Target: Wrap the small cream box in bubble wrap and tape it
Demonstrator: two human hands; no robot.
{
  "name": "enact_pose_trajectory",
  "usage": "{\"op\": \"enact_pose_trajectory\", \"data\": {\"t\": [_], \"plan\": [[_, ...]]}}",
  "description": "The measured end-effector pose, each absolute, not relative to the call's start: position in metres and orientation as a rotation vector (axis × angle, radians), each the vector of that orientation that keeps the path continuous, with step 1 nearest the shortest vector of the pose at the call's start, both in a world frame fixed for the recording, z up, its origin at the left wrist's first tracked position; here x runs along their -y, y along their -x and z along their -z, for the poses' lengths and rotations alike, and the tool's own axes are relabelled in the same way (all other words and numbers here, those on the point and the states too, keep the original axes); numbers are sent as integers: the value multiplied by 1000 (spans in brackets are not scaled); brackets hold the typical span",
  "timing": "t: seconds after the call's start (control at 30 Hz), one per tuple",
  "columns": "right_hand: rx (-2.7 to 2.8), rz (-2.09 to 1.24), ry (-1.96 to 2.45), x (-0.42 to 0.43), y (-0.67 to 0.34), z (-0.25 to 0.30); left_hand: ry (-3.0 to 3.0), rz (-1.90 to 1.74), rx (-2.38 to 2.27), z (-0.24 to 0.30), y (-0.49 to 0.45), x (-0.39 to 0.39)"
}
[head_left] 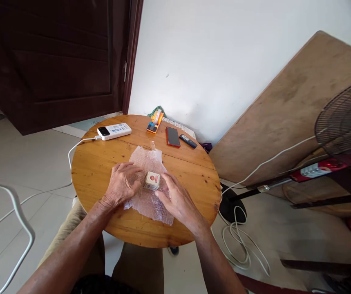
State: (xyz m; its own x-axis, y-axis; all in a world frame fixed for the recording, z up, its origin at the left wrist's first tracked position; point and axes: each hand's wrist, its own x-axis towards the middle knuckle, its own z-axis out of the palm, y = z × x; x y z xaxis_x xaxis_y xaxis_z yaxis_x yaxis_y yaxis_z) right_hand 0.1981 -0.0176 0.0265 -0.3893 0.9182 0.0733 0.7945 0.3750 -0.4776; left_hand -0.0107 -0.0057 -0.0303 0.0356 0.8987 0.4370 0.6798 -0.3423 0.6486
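A small white box with a red print (152, 179) sits on a sheet of bubble wrap (147, 159) spread over the round wooden table. To its left, my left hand (124, 181) rests over the wrap, fingers apart and curved, holding nothing. On the other side, my right hand (177, 200) is open beside the box, thumb and fingers spread. Its fingertips are close to the box's right side; whether they touch it I cannot tell. Parts of the wrap are hidden under both hands.
On the wooden table (95, 171) stand a white power bank (118, 130) with a cable, an orange tape dispenser (155, 121), a red-edged phone (173, 136) and a dark blue handheld device (188, 141). A fan (347, 118) and coiled cable (239, 245) are at right.
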Motion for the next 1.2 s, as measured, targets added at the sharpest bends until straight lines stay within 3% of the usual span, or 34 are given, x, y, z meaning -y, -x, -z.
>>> {"op": "enact_pose_trajectory", "data": {"t": [0.2,0.4,0.73,0.87,1.1,1.2], "plan": [[2369,-509,1529,-3,-181,-17,-2262,-835,-1509,34,9,5],[1848,-649,1480,0,-220,-20,-2337,-754,-1488,36,5,4],[1856,-149,1951,-13,-301,3,-2435,-639,-1441,36,9,4],[1866,3,1703,-5,-281,-18,-2449,-611,-1431,33,10,5],[2479,-415,1008,-4,-158,-70,-2476,-530,-1462,40,11,4],[2827,-318,1033,-19,-125,-68,-2451,-496,-1522,45,9,2]]}}
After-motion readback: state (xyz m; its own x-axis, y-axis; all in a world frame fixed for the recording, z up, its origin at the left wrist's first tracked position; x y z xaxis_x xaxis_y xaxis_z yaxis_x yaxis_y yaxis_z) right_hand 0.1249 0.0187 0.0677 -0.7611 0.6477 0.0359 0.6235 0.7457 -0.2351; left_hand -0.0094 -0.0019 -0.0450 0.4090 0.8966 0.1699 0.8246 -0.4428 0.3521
